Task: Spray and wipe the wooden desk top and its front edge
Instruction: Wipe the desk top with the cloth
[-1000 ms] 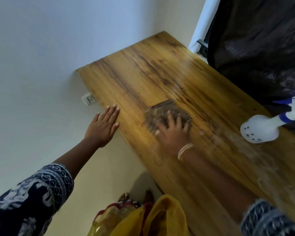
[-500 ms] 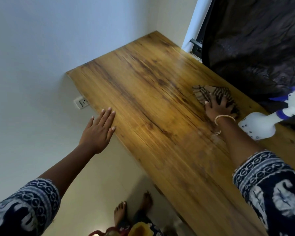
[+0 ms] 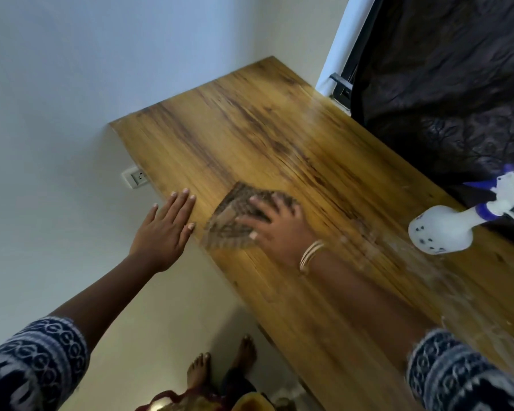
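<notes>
The left hand is laid flat, fingers straight, at the table's front edge; the right hand is spread flat, just beside it on the table top, its arm stretched out.

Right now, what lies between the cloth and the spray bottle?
In the head view, only bare wet desk top lies between the cloth and the spray bottle, apart from the right hand pressing the cloth.

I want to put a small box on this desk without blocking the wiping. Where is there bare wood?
Bare: the far corner of the desk by the wall, and the near stretch under the right forearm. Crowded: the front edge, where the left hand rests beside the right hand pressing the cloth; the spray bottle lies by the dark curtain.
</notes>
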A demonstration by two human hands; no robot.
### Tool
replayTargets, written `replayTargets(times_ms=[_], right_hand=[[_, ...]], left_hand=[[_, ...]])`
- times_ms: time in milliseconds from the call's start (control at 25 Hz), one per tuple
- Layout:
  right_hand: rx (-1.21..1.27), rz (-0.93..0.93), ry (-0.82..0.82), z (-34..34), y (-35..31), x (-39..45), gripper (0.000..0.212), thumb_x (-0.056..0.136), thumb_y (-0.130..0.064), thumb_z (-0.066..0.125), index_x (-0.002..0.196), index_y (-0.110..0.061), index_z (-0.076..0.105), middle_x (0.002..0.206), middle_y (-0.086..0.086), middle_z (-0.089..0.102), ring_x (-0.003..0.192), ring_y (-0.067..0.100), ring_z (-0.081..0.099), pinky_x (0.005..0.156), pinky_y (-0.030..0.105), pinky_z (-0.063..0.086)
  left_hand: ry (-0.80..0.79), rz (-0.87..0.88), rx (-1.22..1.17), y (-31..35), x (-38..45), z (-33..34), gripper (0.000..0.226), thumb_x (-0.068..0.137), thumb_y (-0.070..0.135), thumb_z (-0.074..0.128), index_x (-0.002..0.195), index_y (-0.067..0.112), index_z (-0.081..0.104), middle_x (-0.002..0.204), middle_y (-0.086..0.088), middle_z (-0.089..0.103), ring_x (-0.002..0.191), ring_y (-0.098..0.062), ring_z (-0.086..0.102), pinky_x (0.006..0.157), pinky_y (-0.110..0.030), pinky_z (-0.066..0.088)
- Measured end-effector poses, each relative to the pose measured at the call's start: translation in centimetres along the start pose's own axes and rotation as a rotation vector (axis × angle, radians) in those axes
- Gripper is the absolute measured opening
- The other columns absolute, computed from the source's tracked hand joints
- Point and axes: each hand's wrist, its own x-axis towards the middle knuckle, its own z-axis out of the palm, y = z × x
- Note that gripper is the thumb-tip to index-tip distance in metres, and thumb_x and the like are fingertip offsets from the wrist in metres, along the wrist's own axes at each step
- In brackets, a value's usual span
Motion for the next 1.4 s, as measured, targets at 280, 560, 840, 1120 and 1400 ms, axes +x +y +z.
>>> replayTargets(times_ms=[280,560,840,1120,1400], right_hand=[[0.305,0.967,-0.038,-3.2,18.5,2.3,0.051,0.101,-0.058,0.017,0.151,-0.052,0.010,0.166,-0.002,-0.003,0.148,0.044,-0.001,0.112,0.071,0.008],[0.018,0.013,-0.085,-1.4,-2.3,5.6,0.051,0.101,-0.056,0.023,0.151,-0.050,0.016,0.166,0.005,-0.004,0.148,0.047,0.001,0.112,0.070,0.003],[0.067,0.464,0.061,-3.7,13.9,10.7,0.047,0.100,-0.056,0.023,0.147,-0.056,0.017,0.165,-0.007,0.004,0.147,0.042,0.010,0.110,0.069,0.017],[0.231,0.842,0.022,-4.0,15.8,7.2,0.051,0.101,-0.054,0.021,0.151,-0.043,0.020,0.165,0.005,0.001,0.146,0.046,0.004,0.111,0.072,0.008],[0.018,-0.158,0.005,2.4,-4.1,-7.0,0.050,0.100,-0.059,0.020,0.148,-0.050,0.028,0.162,0.004,0.026,0.142,0.045,0.032,0.105,0.066,0.029]], left_hand=[[-0.029,-0.039,-0.020,0.1,0.1,0.1,0.060,0.100,0.049,0.005,0.155,0.026,-0.003,0.163,0.005,-0.006,0.150,-0.016,-0.005,0.120,-0.047,0.016],[-0.037,-0.088,-0.036,0.8,0.1,0.1,0.061,0.100,0.048,0.005,0.155,0.024,-0.003,0.163,0.004,-0.008,0.150,-0.016,-0.007,0.119,-0.048,0.020],[-0.035,-0.097,-0.046,0.8,0.1,0.1,0.060,0.100,0.049,0.005,0.155,0.024,-0.002,0.163,0.004,-0.005,0.150,-0.016,-0.004,0.118,-0.048,0.023],[-0.031,-0.120,-0.071,1.1,0.2,0.3,0.060,0.099,0.046,0.003,0.155,0.025,-0.001,0.163,0.005,-0.006,0.150,-0.015,-0.006,0.120,-0.047,0.017],[-0.052,-0.180,-0.003,2.4,0.0,-0.4,0.059,0.100,0.042,0.004,0.155,0.023,-0.005,0.163,0.002,-0.008,0.150,-0.017,-0.004,0.120,-0.053,0.006]])
